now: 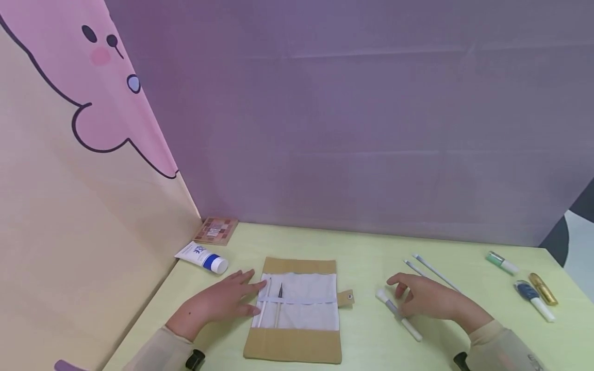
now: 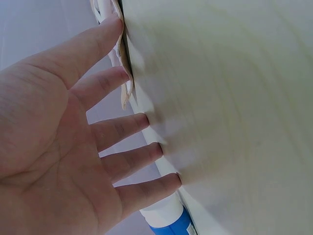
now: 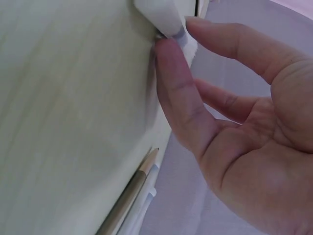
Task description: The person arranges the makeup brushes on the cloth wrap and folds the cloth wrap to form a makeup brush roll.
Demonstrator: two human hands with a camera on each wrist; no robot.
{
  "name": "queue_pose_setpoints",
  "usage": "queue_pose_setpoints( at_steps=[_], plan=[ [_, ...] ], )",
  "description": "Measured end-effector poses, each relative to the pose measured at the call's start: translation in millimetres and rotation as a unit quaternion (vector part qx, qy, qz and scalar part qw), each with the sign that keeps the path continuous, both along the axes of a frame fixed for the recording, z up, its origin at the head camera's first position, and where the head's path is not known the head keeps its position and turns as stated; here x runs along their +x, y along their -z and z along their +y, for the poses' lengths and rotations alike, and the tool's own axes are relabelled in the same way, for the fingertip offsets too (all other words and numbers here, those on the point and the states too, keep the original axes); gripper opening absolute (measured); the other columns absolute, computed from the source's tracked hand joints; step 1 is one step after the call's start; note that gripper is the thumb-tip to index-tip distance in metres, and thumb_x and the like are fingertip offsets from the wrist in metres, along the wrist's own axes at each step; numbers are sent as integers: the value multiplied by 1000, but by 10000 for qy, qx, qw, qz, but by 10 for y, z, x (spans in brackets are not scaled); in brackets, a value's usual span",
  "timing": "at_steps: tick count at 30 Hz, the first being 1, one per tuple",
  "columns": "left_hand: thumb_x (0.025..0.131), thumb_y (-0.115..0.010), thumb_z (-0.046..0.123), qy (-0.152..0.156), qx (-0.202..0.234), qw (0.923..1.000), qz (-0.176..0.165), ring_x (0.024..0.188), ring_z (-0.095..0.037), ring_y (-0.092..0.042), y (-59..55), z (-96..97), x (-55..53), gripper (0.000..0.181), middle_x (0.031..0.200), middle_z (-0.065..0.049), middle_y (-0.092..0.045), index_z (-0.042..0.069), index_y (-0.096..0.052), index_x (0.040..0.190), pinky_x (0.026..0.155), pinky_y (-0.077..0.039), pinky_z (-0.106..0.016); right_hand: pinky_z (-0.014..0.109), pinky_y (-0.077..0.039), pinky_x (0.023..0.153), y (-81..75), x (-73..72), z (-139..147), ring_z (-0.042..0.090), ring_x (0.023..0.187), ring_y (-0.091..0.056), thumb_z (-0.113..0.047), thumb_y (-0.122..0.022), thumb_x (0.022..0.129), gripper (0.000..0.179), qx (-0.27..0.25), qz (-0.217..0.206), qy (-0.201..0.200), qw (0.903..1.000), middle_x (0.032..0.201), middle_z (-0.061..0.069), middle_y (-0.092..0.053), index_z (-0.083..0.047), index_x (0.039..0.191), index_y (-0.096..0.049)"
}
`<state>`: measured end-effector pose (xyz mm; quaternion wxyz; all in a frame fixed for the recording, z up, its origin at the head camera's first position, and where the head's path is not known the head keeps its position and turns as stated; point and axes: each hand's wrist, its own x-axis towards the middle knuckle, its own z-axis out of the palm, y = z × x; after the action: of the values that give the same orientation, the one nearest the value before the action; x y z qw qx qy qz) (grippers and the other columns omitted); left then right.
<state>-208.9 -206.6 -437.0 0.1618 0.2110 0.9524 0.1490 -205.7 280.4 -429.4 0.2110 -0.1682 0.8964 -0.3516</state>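
Across the pale table (image 1: 371, 353), we see a tan cloth roll (image 1: 292, 346) unfolded at centre, its strap (image 1: 345, 298) to the right. A person's left hand (image 1: 227, 298) touches the roll's left edge, fingers straight and spread, holding nothing. The right hand (image 1: 429, 298) bends over the table's right half, thumb and fingertips at a brush; we cannot tell whether they grip it. At far left, we spot a white tube (image 1: 199, 256) near a flat palette (image 1: 216, 230); at far right, a green bottle (image 1: 501, 262), a dark-blue bottle (image 1: 532, 300) and a gold tube (image 1: 543, 288). The thick white brush (image 1: 410, 327) lies right of the roll, its pale tip toward far left. Picking it up is, in our judgement, the step in hand; the next move calls for a firm pinch and a clean lift while the left hand steadies the roll. Slimmest of all, two sticks (image 1: 278, 313) sit under the roll's white band (image 1: 308, 301); two loose sticks (image 1: 436, 271) lie beyond the right hand.
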Motion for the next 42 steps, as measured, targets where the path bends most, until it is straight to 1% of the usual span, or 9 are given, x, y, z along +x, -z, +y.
queue_pose_setpoints(
  at_steps=[3,8,10,15,21,27,31,35,42],
  plan=[
    [99,-74,46,-30,23,10000,-44,159,-58,-29,-4,5,1,68,173,-26,-34,21,-54,158,125,-34,-72,27,-59,76,18,-5,-7,21,97,-68,-14,-86,86,66,-178,-182,-67,9997,118,12,-66,3,142,-55],
    [99,-74,46,0,27,10000,-11,159,-58,-29,-14,14,-2,68,172,-27,-34,19,-54,158,126,-33,-71,34,-67,75,62,-29,-3,26,94,-72,-4,-81,90,53,-715,-645,-196,9952,113,17,-64,6,135,-54],
    [99,-74,45,16,19,10000,4,158,-58,-29,-19,14,-2,68,172,-27,-34,19,-54,158,126,-34,-71,35,-67,74,73,-39,-6,27,93,-72,-3,-80,91,49,-748,-690,-231,9945,111,17,-65,5,133,-55],
    [99,-74,45,-18,14,10000,-19,158,-58,-29,-29,15,3,68,172,-27,-34,19,-55,158,125,-33,-71,34,-65,69,75,-50,-61,24,86,-70,-1,-81,89,46,-498,-569,-160,9970,104,14,-66,2,127,-57],
    [98,-75,45,-42,35,10000,-33,158,-58,-30,-25,11,12,67,172,-27,-35,19,-55,158,125,-33,-72,32,-58,65,72,-44,-137,21,80,-63,1,-72,87,39,22,-320,-181,9993,97,8,-65,-3,124,-59],
    [99,-74,45,-35,54,10000,-28,158,-58,-29,-31,13,15,67,172,-27,-34,19,-55,158,125,-34,-72,30,-56,62,31,-50,-137,21,77,-63,1,-70,86,39,23,-254,-256,9993,96,8,-64,-3,124,-60],
    [99,-74,45,-66,32,10000,-45,159,-58,-29,-31,11,16,68,172,-26,-34,20,-54,158,125,-34,-72,30,-59,65,1,-101,-128,19,78,-66,1,-68,87,42,-186,-301,-184,9992,101,9,-64,-2,128,-60],
    [98,-75,46,-112,33,9999,-69,159,-57,-28,-16,2,19,68,173,-25,-34,21,-54,158,125,-34,-72,35,-63,70,-36,-165,-131,21,85,-69,1,-66,90,46,-609,-446,-115,9971,108,15,-63,2,136,-56],
    [98,-75,45,-79,90,9999,-51,159,-58,-29,-26,5,26,68,173,-26,-34,20,-54,158,125,-33,-72,37,-65,76,-132,-230,-221,26,95,-71,-3,-65,95,48,-1116,-432,-312,9923,114,21,-64,5,140,-53]
  ],
)
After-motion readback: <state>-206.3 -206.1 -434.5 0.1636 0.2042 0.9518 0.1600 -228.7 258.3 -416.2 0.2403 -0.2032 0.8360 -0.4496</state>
